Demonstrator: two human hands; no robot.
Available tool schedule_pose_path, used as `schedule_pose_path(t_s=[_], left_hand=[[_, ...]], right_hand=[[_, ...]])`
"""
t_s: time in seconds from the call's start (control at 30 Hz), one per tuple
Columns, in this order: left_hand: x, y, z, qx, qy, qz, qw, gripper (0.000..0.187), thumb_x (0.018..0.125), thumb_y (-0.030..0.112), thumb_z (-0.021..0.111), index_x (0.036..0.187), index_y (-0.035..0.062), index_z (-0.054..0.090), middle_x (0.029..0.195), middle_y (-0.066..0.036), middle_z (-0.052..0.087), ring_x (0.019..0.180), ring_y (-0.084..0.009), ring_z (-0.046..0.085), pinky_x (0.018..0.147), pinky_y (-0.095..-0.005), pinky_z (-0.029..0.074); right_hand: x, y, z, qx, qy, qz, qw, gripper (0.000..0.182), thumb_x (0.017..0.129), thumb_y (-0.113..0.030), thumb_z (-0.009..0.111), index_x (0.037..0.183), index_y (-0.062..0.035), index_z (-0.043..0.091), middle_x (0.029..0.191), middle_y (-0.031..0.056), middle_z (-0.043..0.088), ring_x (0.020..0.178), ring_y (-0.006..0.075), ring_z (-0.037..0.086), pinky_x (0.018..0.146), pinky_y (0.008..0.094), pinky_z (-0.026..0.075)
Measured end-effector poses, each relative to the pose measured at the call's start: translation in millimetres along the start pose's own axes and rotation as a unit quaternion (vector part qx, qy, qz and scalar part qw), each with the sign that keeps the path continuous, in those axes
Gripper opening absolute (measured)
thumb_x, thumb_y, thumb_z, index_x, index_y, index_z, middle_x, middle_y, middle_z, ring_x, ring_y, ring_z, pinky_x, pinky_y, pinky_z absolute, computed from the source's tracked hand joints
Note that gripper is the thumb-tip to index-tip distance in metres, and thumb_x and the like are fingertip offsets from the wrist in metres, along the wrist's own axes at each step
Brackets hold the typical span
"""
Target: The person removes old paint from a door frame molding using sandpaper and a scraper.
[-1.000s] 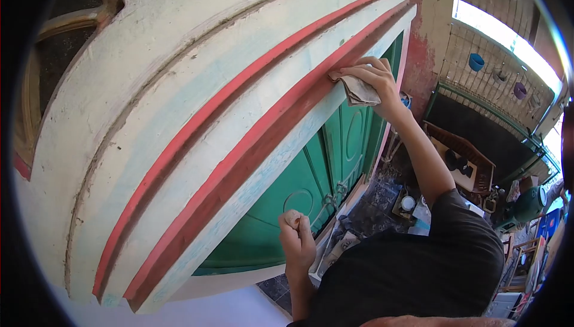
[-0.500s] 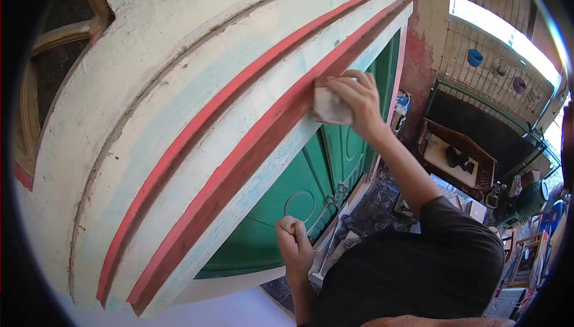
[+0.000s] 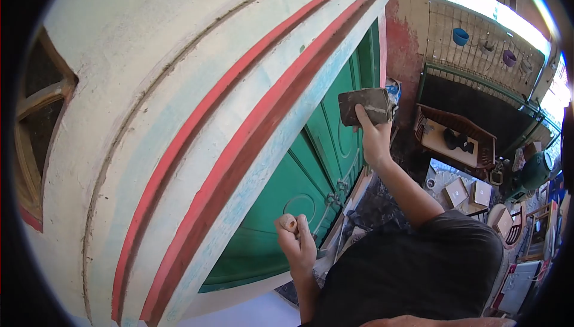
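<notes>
My right hand [image 3: 373, 133] is closed on a folded piece of sandpaper [image 3: 362, 106], a flat, dark, dusty rectangle, with the thumb across its face. It is held in front of the green door [image 3: 281, 189], apart from the moulding. My left hand [image 3: 299, 246] is lower down, fingers curled round a tan, round-ended thing [image 3: 289, 223] like a wooden handle; most of it is hidden in the fist. Curving across the pale wall [image 3: 149, 34] are red-painted mouldings [image 3: 239, 138], with pale bands and patchy light-blue paint beside them.
A wood-framed opening [image 3: 45, 106] is at the left. Down to the right are a wooden bench [image 3: 454, 141] with dark things on it, a table [image 3: 439, 174] with boxes, and a green barrel [image 3: 537, 168]. Small pots [image 3: 460, 37] hang on the far grille.
My right hand has come off the red moulding with the sandpaper and turned, showing its dark face. My left hand stays nearly in place. The view has shifted slightly.
</notes>
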State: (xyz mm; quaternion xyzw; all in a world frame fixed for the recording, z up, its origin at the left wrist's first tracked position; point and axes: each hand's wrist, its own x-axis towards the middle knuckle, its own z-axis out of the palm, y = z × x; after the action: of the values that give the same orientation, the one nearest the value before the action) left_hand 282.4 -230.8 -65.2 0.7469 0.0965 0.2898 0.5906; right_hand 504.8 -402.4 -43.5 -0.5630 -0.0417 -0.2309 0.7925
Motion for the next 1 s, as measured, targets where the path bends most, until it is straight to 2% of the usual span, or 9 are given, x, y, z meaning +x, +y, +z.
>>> schedule_pose_path(t_s=[0.23,0.47,0.53,0.6,0.67,0.73,0.8,0.93,1.0], left_hand=[[24,-1,37,0.001,-0.046,0.013,0.999,0.033,0.097,0.008,0.075,0.091,0.0067,0.043,0.075,0.003,0.043,0.062,-0.0020,0.039,0.054,-0.0212,0.033],[61,20,79,0.066,-0.069,0.005,0.995,0.043,0.093,0.001,0.078,0.079,0.0101,0.038,0.077,0.003,0.040,0.067,-0.0048,0.041,0.059,-0.0218,0.037],[69,6,88,-0.039,-0.038,0.105,0.993,0.052,0.089,-0.001,0.080,0.071,0.0109,0.032,0.070,0.003,0.039,0.066,-0.0075,0.043,0.062,-0.0239,0.038],[67,3,89,-0.060,-0.022,0.028,0.998,0.060,0.089,-0.003,0.080,0.069,0.0125,0.026,0.069,0.003,0.035,0.066,-0.0091,0.040,0.065,-0.0245,0.039],[70,-2,85,-0.051,-0.036,0.008,0.998,0.059,0.089,-0.005,0.079,0.069,0.0123,0.026,0.068,0.003,0.032,0.064,-0.0092,0.036,0.065,-0.0252,0.040],[75,-10,78,-0.052,-0.046,0.007,0.998,0.060,0.088,-0.005,0.079,0.069,0.0116,0.025,0.067,0.003,0.032,0.065,-0.0081,0.037,0.063,-0.0255,0.039],[80,-4,71,-0.013,-0.113,0.031,0.993,0.060,0.087,-0.006,0.081,0.070,0.0116,0.025,0.073,0.000,0.042,0.066,-0.0057,0.044,0.057,-0.0261,0.041],[90,30,72,0.005,-0.187,-0.018,0.982,0.062,0.084,-0.001,0.085,0.067,0.0085,0.026,0.068,-0.001,0.048,0.065,-0.0068,0.041,0.057,-0.0282,0.037],[97,38,74,0.051,-0.214,-0.016,0.975,0.065,0.082,-0.005,0.085,0.067,0.0117,0.024,0.070,0.000,0.048,0.070,-0.0070,0.053,0.056,-0.0266,0.040]], right_hand=[[-16,-9,-9,0.250,-0.108,0.223,0.936,0.025,0.093,-0.003,0.070,0.117,-0.0052,0.063,0.103,0.0074,0.072,0.082,0.0182,0.070,0.058,0.0312,0.052],[-44,-7,-7,0.225,-0.150,0.297,0.916,0.023,0.091,-0.006,0.074,0.112,-0.0059,0.067,0.098,0.0029,0.071,0.083,0.0127,0.066,0.065,0.0292,0.047],[-49,2,-15,0.136,-0.219,0.193,0.947,0.018,0.090,-0.008,0.077,0.107,-0.0039,0.070,0.094,0.0020,0.070,0.082,0.0116,0.064,0.068,0.0287,0.046],[-51,-1,-22,0.202,-0.220,0.311,0.902,0.015,0.089,-0.010,0.079,0.100,-0.0027,0.071,0.089,0.0013,0.070,0.080,0.0115,0.062,0.067,0.0285,0.045],[-44,20,-43,0.167,-0.279,0.296,0.898,0.032,0.093,-0.020,0.078,0.116,0.0003,0.069,0.101,0.0037,0.072,0.088,0.0124,0.064,0.071,0.0293,0.047],[-29,18,-57,0.274,-0.371,0.338,0.820,0.057,0.096,-0.036,0.073,0.135,0.0024,0.060,0.120,0.0117,0.070,0.105,0.0180,0.067,0.080,0.0344,0.053],[-11,35,-80,0.376,-0.452,0.391,0.708,0.096,0.094,-0.075,0.053,0.144,0.0066,0.051,0.139,0.0225,0.062,0.127,0.0343,0.063,0.097,0.0521,0.055],[7,59,-93,0.435,-0.491,0.437,0.615,0.102,0.094,-0.080,0.044,0.144,0.0093,0.048,0.136,0.0263,0.061,0.126,0.0391,0.063,0.098,0.0577,0.055],[3,48,-83,0.448,-0.531,0.426,0.580,0.101,0.095,-0.079,0.043,0.144,0.0096,0.048,0.135,0.0275,0.061,0.124,0.0404,0.064,0.098,0.0586,0.056]])
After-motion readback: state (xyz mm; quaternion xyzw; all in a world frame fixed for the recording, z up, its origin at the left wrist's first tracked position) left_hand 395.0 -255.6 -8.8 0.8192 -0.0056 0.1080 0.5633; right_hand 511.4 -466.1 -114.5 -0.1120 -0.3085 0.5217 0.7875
